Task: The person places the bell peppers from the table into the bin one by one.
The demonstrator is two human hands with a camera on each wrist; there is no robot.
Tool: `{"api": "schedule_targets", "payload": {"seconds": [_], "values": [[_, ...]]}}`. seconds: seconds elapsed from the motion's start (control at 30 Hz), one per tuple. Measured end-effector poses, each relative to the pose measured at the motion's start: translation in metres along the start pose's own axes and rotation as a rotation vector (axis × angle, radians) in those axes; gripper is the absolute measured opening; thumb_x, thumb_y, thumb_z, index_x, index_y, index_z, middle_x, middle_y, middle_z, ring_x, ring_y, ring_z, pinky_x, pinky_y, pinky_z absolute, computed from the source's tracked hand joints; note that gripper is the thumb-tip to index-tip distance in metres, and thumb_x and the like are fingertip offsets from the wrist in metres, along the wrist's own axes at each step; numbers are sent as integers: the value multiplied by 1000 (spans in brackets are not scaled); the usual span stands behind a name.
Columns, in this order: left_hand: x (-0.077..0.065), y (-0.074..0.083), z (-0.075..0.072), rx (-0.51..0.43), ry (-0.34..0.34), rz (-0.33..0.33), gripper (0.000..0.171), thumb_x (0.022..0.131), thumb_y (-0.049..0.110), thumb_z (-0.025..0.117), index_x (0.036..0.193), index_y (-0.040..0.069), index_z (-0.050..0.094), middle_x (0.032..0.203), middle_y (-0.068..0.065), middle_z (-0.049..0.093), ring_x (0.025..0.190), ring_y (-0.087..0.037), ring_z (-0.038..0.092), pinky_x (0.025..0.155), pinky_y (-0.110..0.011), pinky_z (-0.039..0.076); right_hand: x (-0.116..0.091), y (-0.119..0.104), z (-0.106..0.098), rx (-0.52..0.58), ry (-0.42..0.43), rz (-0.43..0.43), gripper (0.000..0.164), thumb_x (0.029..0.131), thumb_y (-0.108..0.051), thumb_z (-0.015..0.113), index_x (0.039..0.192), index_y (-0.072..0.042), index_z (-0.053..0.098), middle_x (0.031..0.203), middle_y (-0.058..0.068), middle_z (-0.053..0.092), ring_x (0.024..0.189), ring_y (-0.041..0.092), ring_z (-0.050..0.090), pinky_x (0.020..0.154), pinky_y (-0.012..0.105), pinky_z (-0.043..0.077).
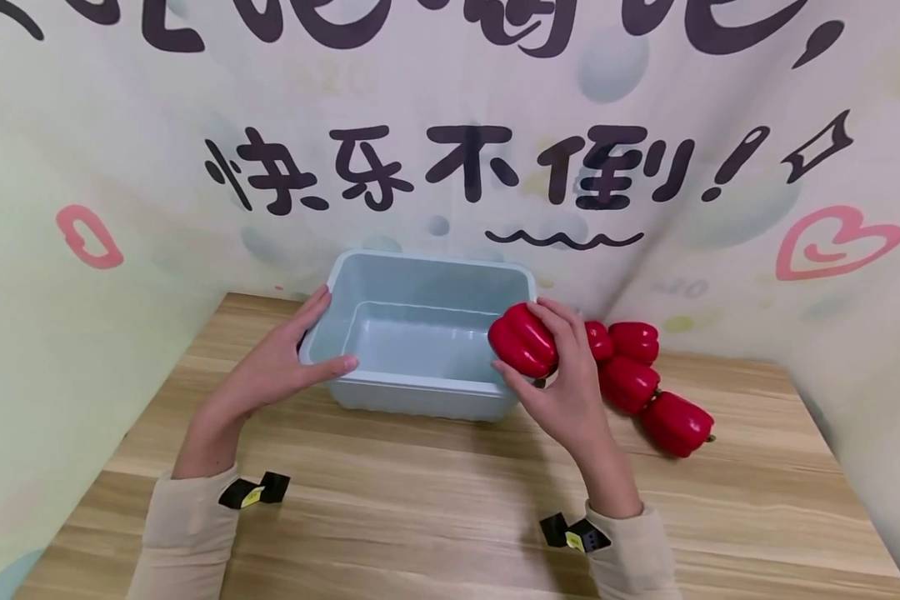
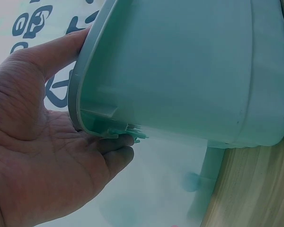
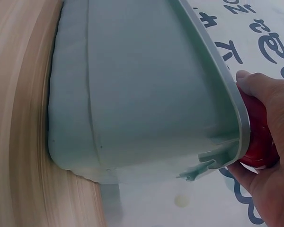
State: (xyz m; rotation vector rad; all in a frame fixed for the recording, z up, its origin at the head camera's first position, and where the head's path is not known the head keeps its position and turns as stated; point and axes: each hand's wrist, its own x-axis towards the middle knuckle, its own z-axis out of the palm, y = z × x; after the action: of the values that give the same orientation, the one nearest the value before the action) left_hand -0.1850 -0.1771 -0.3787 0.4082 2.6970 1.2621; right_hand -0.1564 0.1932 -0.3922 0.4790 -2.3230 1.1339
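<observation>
A light blue plastic bin [image 1: 420, 398] stands on the table, its inside facing up and showing no contents. My left hand [image 1: 273, 367] grips the bin's left end; in the left wrist view the thumb lies on the rim and the fingertips curl under it. My right hand [image 1: 562, 392] holds a red bell pepper [image 1: 521, 340] at the bin's right rim, partly over the opening. In the right wrist view the same pepper [image 3: 259, 127] shows behind the rim, between thumb and fingers. More red bell peppers [image 1: 677, 423] lie right of the right hand, one partly hidden by it.
The wood-grain table [image 1: 420, 500] ends at a white printed cloth [image 1: 435, 92] hanging behind the bin, with dark lettering on it. Similar pale cloth borders the left and right sides. Small black devices [image 1: 573, 533] sit at both sleeve cuffs.
</observation>
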Motion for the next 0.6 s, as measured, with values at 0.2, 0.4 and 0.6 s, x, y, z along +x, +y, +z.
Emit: {"api": "schedule_targets", "payload": {"seconds": [0.2,0.4,0.6], "values": [[1,0,1,8,-2,1,108,91,45,80,171,14,14,181,-5,7,164,-42,18,126,-68,28,-1,0,2,-23,-24,-7,91,73,-12,97,152,-14,52,158,11,50,137,31,56,97,57,61],[1,2,0,17,4,4,108,91,44,80,171,14,15,181,-6,7,164,-42,19,126,-68,28,-1,3,0,-51,-9,-26,73,79,-12,92,145,-9,60,153,14,56,140,29,56,108,46,57],[1,2,0,12,-1,-2,108,91,44,80,171,14,14,181,-6,7,164,-43,20,125,-68,29,-2,4,-3,-56,-4,-16,69,82,-13,90,145,-11,62,153,11,57,140,25,57,111,23,49]]}}
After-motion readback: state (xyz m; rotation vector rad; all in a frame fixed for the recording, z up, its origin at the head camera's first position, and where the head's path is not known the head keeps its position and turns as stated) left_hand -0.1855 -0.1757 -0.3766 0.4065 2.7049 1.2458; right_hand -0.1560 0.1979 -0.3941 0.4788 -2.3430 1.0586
